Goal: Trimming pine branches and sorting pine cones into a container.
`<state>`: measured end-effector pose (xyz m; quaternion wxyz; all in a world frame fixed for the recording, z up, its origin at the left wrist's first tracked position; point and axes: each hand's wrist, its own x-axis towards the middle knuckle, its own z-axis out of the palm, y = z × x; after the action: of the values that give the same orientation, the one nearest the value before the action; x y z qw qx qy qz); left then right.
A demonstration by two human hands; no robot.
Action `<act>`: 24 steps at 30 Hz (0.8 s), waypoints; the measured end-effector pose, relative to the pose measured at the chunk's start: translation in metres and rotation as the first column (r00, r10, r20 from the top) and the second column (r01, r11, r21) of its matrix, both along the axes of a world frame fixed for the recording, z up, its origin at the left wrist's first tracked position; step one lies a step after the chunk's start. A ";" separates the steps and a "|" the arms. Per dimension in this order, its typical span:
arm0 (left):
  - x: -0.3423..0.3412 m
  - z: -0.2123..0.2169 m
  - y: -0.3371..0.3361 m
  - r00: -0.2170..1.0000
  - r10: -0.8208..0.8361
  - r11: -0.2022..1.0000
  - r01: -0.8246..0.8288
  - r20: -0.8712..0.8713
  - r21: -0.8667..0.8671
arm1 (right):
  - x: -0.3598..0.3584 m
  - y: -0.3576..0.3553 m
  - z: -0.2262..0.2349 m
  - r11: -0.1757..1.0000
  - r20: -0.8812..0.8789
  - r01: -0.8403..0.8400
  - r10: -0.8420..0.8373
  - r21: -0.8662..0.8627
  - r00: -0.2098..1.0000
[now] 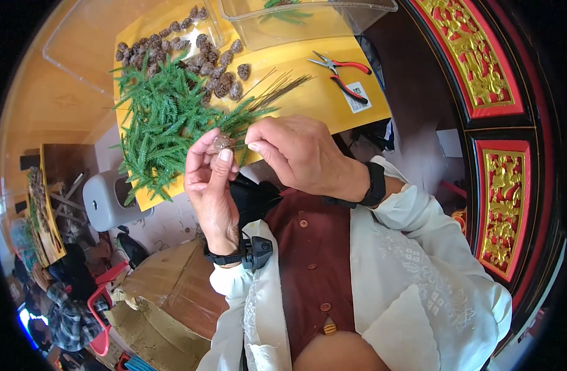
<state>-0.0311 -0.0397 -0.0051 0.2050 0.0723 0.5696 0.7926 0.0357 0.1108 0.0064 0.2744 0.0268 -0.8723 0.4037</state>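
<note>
A small brown pine cone [223, 141] is pinched between the thumb and fingers of my left hand [212, 188], just over the near edge of the yellow table. To its right, my right hand [314, 154] has thumb and forefinger closed on a thin wire [240, 146] that runs to the cone. Green artificial pine sprigs [156, 117] lie heaped beyond and left of my hands. Many loose pine cones [221, 83] are spread behind the sprigs. A bunch of thin brown wires [277, 91] rests beyond my right hand.
Red-handled pliers [345, 68] lie at the table's right side, partly over a white label [359, 98]. A clear plastic bin [308, 25] stands at the back. Left are a grey stool [107, 201] and a cardboard box [172, 287]. Carved red-and-gold panels [505, 210] line the right.
</note>
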 end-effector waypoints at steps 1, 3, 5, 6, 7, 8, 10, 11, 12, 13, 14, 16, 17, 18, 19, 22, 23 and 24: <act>0.001 0.002 0.000 1.000 0.012 1.000 -0.012 0.005 0.000 | 0.000 0.000 -0.001 1.000 0.004 0.000 0.000 0.004 1.000; 0.002 0.004 0.000 1.000 0.024 1.000 -0.024 0.011 -0.001 | 0.000 -0.001 0.000 1.000 -0.001 0.007 -0.007 0.009 1.000; 0.002 0.003 0.000 0.999 0.032 0.999 -0.032 0.029 0.020 | 0.000 -0.002 0.000 1.000 -0.005 0.014 -0.014 0.014 1.000; 0.002 0.003 0.000 0.999 0.031 0.999 -0.031 0.029 0.019 | 0.000 -0.002 -0.001 1.000 -0.013 0.014 -0.014 0.020 1.000; 0.002 0.002 0.000 0.999 0.040 0.999 -0.041 0.029 0.020 | -0.001 -0.002 -0.001 1.000 -0.022 0.015 -0.014 0.026 1.000; 0.002 0.002 -0.001 0.998 0.051 0.998 -0.052 0.028 0.021 | -0.001 -0.001 -0.001 1.000 -0.021 0.015 -0.015 0.025 1.000; 0.002 -0.001 -0.001 0.998 0.059 0.998 -0.059 0.021 0.013 | -0.002 0.001 -0.001 0.999 -0.003 -0.016 0.016 0.042 1.000; 0.002 -0.001 -0.001 0.998 0.066 0.998 -0.066 0.014 0.007 | -0.002 0.002 -0.001 0.999 -0.002 -0.016 0.016 0.041 1.000; 0.002 -0.001 -0.001 0.998 0.066 0.998 -0.067 0.015 0.006 | -0.003 0.002 -0.002 0.999 -0.006 -0.017 0.018 0.041 1.000; 0.002 0.000 -0.001 0.997 0.070 0.998 -0.070 0.018 -0.002 | -0.003 0.003 -0.001 0.999 -0.010 -0.018 0.018 0.042 1.000; 0.002 0.000 -0.001 0.997 0.074 0.997 -0.073 0.020 -0.010 | -0.004 0.003 -0.001 0.999 -0.009 -0.017 0.017 0.041 1.000; 0.002 0.000 -0.001 0.997 0.071 0.997 -0.071 0.023 -0.006 | -0.004 0.003 -0.001 0.999 -0.007 -0.015 0.015 0.042 1.000; 0.001 -0.001 0.000 0.997 0.069 0.998 -0.069 0.026 -0.001 | -0.005 0.002 -0.002 0.999 -0.005 -0.015 0.016 0.040 1.000; 0.002 0.000 0.000 0.997 0.067 0.998 -0.067 0.024 -0.001 | -0.006 0.001 -0.003 0.999 -0.030 0.012 -0.012 0.029 0.999; 0.002 0.001 0.001 0.997 0.069 0.998 -0.069 0.026 -0.006 | -0.006 0.000 -0.004 0.999 -0.054 0.040 -0.039 0.017 0.998; 0.002 0.001 0.000 0.998 0.061 0.998 -0.061 0.032 0.005 | -0.005 -0.004 -0.006 0.998 -0.031 0.062 -0.062 -0.001 0.998; 0.002 0.000 0.000 0.998 0.052 0.998 -0.053 0.040 0.019 | -0.006 -0.004 -0.006 0.998 -0.029 0.063 -0.063 -0.002 0.998; 0.001 -0.001 0.000 0.998 0.052 0.998 -0.052 0.041 0.017 | -0.007 -0.005 -0.005 0.998 -0.032 0.059 -0.059 -0.003 0.998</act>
<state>-0.0299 -0.0399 -0.0062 0.1951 0.0434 0.5597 0.8042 0.0290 0.1060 0.0016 0.3004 0.0072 -0.8679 0.3956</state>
